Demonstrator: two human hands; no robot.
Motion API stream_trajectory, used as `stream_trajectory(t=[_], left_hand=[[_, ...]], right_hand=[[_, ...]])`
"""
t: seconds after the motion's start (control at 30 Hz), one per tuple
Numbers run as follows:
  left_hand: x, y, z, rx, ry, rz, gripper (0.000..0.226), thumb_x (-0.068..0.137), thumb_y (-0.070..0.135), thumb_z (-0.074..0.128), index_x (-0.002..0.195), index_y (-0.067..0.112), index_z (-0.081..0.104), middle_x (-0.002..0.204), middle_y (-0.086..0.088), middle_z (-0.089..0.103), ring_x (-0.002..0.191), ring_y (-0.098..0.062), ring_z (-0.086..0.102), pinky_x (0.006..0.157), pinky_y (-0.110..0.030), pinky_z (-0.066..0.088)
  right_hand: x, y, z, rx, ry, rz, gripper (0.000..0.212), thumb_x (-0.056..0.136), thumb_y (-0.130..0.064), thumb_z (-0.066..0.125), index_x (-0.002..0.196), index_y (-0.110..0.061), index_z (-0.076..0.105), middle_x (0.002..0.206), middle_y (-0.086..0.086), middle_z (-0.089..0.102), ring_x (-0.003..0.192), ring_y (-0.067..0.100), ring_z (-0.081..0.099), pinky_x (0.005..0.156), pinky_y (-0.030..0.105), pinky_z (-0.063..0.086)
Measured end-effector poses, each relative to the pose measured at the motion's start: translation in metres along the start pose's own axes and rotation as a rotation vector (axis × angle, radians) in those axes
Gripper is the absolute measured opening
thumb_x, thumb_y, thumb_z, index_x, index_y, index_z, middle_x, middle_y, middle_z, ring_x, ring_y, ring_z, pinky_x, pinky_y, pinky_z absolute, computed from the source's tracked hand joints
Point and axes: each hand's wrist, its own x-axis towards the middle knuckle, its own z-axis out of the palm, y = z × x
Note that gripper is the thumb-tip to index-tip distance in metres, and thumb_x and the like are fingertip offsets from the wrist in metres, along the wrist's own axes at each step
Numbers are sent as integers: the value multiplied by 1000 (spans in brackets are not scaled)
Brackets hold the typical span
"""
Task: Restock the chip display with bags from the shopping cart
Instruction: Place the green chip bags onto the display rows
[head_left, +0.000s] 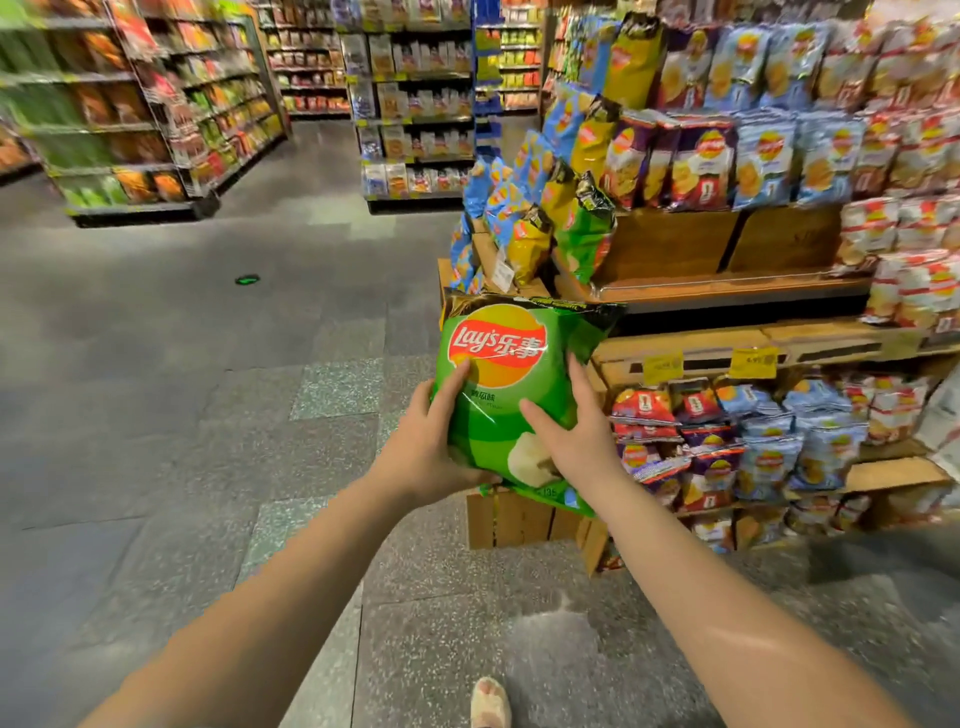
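Hands (423, 447) (576, 436) grip green chip bag (498, 410).

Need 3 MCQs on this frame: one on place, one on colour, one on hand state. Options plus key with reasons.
1. Where is the wooden chip display relative to the person?
A. ahead and to the right
B. to the left
C. behind

2. What is the main colour of the held chip bag?
A. blue
B. green
C. purple

3. How is the bag held?
A. left hand only
B. right hand only
C. both hands

Key: 1 A, its wooden shelves fill the right of the view. 2 B, its front is green with a red logo. 3 C, the left hand and the right hand grip opposite sides.
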Motion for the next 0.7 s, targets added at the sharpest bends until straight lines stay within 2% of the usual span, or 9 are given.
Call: stream_trajectory(t=[0.17,0.27,0.37,0.47,0.6,0.7], left_hand=[[90,-45,-28,71,-28,-8,124,58,43,90,136,59,-5,150,-8,21,138,-31,32,110,-49,38],[141,-65,-39,70,-35,-3,124,58,45,89,138,57,-5,150,-7,21,137,-31,32,109,-51,38],[174,-89,-39,72,-27,-31,123,59,46,88,138,57,-5,150,-9,22,138,-34,30,109,-55,36],[197,-116,-39,40,-54,-47,123,58,47,88,140,53,-4,151,-12,21,139,-34,27,111,-55,33],[236,-155,-49,-17,-98,-65,122,59,38,90,138,52,-3,151,-14,19,141,-31,23,116,-45,27],[270,-191,-61,-58,-140,-43,123,53,49,87,139,50,-1,151,-16,21,143,-31,20,116,-47,25]], right_hand=[[97,5,25,84,-9,27,75,91,-19,64,149,-37,20,139,-12,40,121,5,44,99,31,45],[151,5,34,73,1,21,76,90,-21,65,149,-37,20,149,-8,35,129,9,42,105,39,44],[191,11,45,51,-3,31,78,89,-24,66,150,-38,18,152,-7,33,132,12,40,106,42,43],[220,20,61,31,10,61,81,89,-23,67,150,-37,16,152,-9,31,133,11,40,103,34,44],[263,30,88,-32,35,98,82,89,-24,66,152,-33,14,155,-8,27,137,11,35,101,24,36],[297,36,115,-50,89,113,84,89,-23,67,152,-31,12,155,-7,26,137,11,33,98,20,35]])
